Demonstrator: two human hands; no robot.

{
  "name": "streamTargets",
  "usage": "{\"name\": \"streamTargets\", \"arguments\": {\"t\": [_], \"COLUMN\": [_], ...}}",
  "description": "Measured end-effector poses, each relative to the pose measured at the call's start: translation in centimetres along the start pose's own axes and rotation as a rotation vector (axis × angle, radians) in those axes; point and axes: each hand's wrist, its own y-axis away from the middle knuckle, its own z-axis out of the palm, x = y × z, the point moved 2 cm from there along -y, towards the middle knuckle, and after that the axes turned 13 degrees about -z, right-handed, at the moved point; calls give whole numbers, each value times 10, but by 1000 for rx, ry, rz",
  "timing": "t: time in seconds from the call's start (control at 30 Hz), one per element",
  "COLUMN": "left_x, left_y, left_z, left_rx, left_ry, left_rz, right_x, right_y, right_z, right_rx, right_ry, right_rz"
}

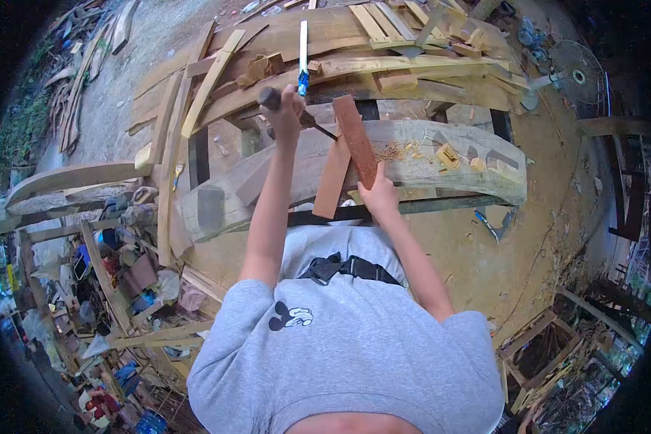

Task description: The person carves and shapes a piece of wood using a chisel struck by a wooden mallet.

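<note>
My left hand (288, 116) is closed around a dark tool (270, 98) with a thick rounded end above the fist. Its thin dark shaft (324, 131) slants down to the right and meets the wood; I cannot tell the tool's exact kind. A reddish-brown wooden piece (354, 134) is gripped near its lower end by my right hand (380, 194). This piece crosses over a second, lighter brown wooden piece (331, 184), forming a narrow upside-down V. Both lie over a broad, weathered curved beam (405, 137) in front of my body.
Wood shavings (394, 152) and a small yellow block (448, 156) lie on the beam. Planks and offcuts (217, 83) cover the boards beyond. A blue-and-white strip (303, 58) stands out there. To the right are a fan (578, 75) and a blue-handled tool (487, 223) on the floor.
</note>
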Motion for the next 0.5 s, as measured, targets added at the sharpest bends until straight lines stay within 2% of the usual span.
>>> {"name": "streamTargets", "arguments": {"t": [0.1,0.17,0.2,0.3,0.33,0.4,0.5], "left_x": [-4,-4,-5,-36,-41,-46,-46], "left_y": [-17,-31,-36,-53,-52,-45,-47], "left_z": [-18,-22,-31,-88,-95,-108,-111], "left_rx": [-14,118,116,293,291,418,396], "left_ry": [100,155,155,292,291,322,410], "left_rz": [-81,-40,-45,-195,-199,-221,-306], "right_x": [1,4,6,7,6,5,7], "right_y": [1,-8,-8,-9,-10,-10,-10], "right_z": [5,7,9,10,10,8,10], "right_rx": [18,40,34,17,10,9,34], "right_ry": [-5,-16,-3,7,4,5,-1], "right_rz": [9,11,5,5,6,14,4]}}
